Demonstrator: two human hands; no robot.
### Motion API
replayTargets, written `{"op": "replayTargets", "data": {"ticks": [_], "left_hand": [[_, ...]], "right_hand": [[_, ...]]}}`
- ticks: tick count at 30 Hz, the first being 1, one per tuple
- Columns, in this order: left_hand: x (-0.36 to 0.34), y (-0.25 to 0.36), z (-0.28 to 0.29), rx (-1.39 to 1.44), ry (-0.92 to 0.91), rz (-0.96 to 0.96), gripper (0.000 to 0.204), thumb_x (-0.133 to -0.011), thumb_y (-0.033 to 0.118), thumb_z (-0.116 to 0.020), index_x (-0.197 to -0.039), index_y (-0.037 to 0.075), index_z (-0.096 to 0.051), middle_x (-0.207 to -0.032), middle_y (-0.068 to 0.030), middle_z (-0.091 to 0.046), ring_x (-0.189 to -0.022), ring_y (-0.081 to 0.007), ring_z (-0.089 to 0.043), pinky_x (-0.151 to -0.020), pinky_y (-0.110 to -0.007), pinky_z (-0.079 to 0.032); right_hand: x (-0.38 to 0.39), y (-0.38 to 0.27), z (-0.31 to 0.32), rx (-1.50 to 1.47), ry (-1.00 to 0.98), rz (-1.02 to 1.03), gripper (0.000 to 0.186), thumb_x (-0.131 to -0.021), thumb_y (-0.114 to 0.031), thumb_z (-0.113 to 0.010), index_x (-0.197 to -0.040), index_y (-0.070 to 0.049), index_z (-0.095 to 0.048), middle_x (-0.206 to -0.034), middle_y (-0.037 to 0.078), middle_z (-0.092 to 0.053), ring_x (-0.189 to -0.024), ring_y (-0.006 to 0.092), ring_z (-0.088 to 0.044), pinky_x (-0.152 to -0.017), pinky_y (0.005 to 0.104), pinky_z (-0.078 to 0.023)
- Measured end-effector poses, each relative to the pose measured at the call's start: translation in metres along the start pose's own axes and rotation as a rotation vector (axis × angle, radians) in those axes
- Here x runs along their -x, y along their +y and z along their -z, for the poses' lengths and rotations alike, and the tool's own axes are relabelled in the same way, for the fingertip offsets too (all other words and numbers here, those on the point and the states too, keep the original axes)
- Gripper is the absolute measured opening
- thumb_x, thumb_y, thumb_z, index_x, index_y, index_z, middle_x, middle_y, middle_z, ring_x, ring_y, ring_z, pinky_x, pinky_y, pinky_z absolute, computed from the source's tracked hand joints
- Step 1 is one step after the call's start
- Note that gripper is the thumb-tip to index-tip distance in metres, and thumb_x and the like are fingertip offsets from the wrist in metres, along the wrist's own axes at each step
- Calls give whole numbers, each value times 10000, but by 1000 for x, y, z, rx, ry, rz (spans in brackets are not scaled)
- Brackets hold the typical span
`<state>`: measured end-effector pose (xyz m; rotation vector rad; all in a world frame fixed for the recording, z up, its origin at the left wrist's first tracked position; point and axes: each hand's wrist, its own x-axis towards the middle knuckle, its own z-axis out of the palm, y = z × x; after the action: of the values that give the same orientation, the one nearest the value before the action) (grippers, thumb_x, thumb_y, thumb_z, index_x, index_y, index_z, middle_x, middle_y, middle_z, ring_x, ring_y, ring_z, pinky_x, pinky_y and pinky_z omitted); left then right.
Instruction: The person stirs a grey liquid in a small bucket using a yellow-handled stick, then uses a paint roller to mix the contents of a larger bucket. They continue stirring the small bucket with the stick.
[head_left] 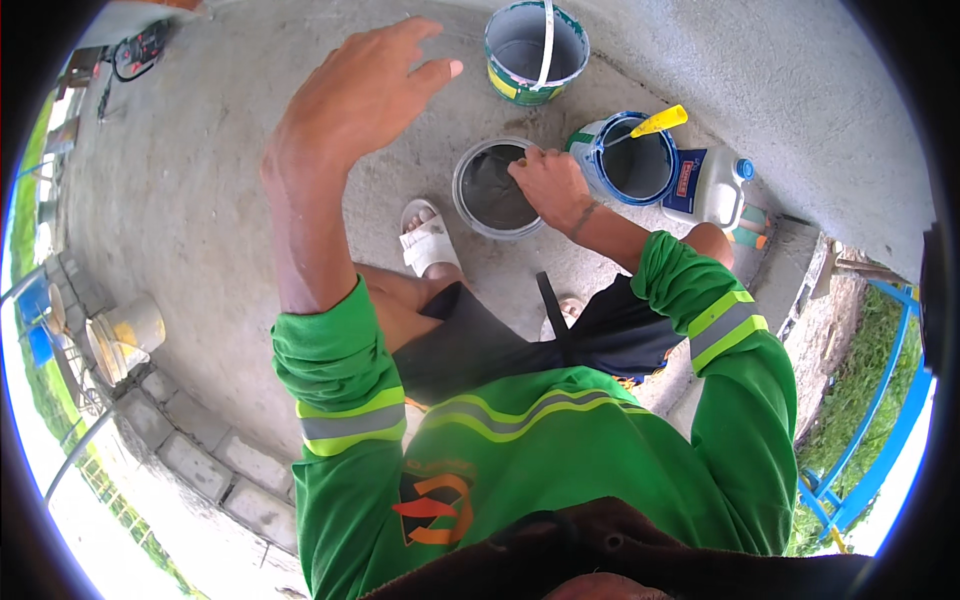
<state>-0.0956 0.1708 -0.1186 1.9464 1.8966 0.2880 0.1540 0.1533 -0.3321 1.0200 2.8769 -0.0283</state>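
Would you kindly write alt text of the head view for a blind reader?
A person's right hand is over a round container of grey material; the left hand is raised, open. Nearby stand a white-handled bucket, a blue-rimmed pail with a yellow-handled tool, and a white jug.

The head-worn fisheye looks down past the close green shirt (560,450) toward the floor (220,190).

Cloth sleeves (335,350), smooth plastic tub (497,235) and jug (718,195), matt concrete floor (230,180), rough wall (780,80)
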Motion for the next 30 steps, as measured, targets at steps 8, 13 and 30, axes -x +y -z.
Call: {"op": "replayTargets", "data": {"ticks": [8, 13, 30], "left_hand": [[3, -1, 0, 42, 2, 47, 597, -996, 480, -613, -1438, 81, -563, -1289, -243, -676, -1189, -407, -649, -988, -457, -507], [1, 0, 4, 22, -12, 34, 593, -995, 485, -614, -1439, 96, -566, -1309, -231, -671, -1209, -395, -642, -999, -459, -506], [0, 0, 6, 27, -7, 23, 587, -996, 485, -610, -1430, 92, -571, -1298, -232, -674, -1172, -393, -651, -997, -453, -502]], "right_hand": [[-8, -12, 30, -328, -522, -132, 167, -883, -151, -673, -1015, -57, -713, -1020, 177, -755, -963, 339, -752, -760, 468, -596], [2, 0, 28, -486, -223, -297, 172, -903, -199, -651, -986, -54, -693, -940, 212, -735, -908, 404, -732, -773, 517, -583], [12, -29, 9, -290, -327, -234, 141, -951, -209, -623, -1012, -94, -676, -918, 214, -712, -862, 421, -724, -727, 527, -577]]}}
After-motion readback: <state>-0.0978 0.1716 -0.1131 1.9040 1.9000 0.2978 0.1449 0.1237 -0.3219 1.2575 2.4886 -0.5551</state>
